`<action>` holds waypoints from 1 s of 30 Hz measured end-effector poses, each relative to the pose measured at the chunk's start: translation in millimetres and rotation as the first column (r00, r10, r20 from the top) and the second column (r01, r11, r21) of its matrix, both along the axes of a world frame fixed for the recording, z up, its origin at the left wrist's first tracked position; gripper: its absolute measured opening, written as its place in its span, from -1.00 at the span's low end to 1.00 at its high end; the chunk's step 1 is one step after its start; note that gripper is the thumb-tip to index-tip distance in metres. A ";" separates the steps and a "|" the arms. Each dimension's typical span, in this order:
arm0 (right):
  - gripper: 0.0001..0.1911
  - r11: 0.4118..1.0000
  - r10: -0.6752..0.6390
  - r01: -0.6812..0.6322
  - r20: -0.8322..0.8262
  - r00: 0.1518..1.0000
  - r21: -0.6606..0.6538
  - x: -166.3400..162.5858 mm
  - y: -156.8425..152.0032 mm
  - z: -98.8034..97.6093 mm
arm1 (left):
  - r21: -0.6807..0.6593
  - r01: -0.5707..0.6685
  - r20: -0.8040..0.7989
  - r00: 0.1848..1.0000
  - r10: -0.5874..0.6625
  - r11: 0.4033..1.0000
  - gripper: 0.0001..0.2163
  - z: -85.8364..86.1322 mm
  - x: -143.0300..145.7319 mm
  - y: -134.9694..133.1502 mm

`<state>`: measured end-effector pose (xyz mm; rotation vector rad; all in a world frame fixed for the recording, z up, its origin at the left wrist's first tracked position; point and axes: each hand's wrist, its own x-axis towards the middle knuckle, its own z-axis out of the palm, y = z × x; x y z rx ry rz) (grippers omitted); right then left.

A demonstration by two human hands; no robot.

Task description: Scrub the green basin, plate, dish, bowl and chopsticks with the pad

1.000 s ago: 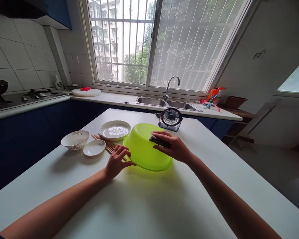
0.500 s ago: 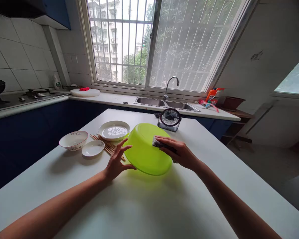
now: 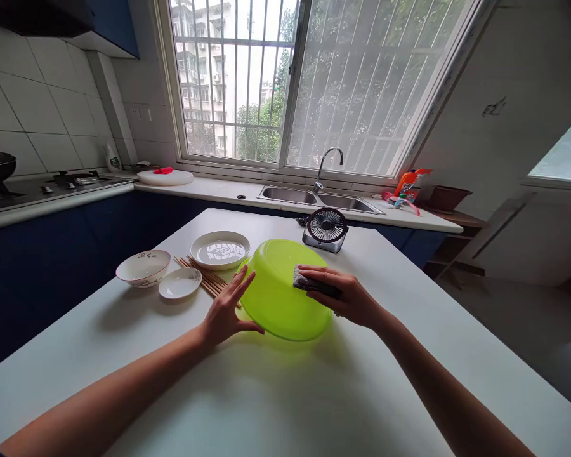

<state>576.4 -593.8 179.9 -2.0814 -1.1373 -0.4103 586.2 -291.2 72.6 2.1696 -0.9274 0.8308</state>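
Note:
A lime-green plastic basin [image 3: 276,298] sits upside down on the white table, its base facing up. My left hand [image 3: 226,311] braces its left side, fingers spread against the wall and thumb at the near rim. On the right, my right hand [image 3: 349,295] presses a grey cloth [image 3: 304,279] flat against the basin's outer wall. Part of the cloth is hidden under the fingers. Just beyond my left hand lie several wooden chopsticks [image 3: 212,282], partly covered by it.
Left of the basin are a flowered bowl [image 3: 143,270], a small dish [image 3: 179,284] and a larger white plate [image 3: 220,249]. A small black fan [image 3: 326,227] stands behind the basin. Further back, a double sink [image 3: 290,195] with a faucet [image 3: 320,171] is set in the counter.
The cloth and my right hand have shifted slightly down with the basin. My left hand's fingers, more raised and curled before, now lie closer to the basin's side.

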 end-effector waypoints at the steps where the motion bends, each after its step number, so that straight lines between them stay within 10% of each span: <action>1: -0.56 1.000 0.000 0.000 0.000 1.000 -0.003 -0.2 -0.5 0.0 | 0.006 -0.001 0.016 1.000 0.001 1.000 0.12 0.1 0.4 0.3; 10: -0.58 1.000 0.025 -0.025 0.129 0.991 -0.004 -6.0 16.1 17.3 | -0.026 -0.017 0.092 0.996 0.019 1.000 0.01 5.7 -1.4 2.1; 21: -0.60 0.994 0.056 -0.036 0.195 0.979 -0.104 1.4 30.0 26.8 | -0.045 0.187 0.316 0.934 -0.163 0.981 -0.91 19.6 -8.9 2.8; 30: -0.67 0.978 0.064 -0.015 0.229 0.971 -0.208 20.3 54.1 42.7 | -0.002 0.125 0.363 0.924 -0.116 0.992 -0.90 25.5 -9.7 8.5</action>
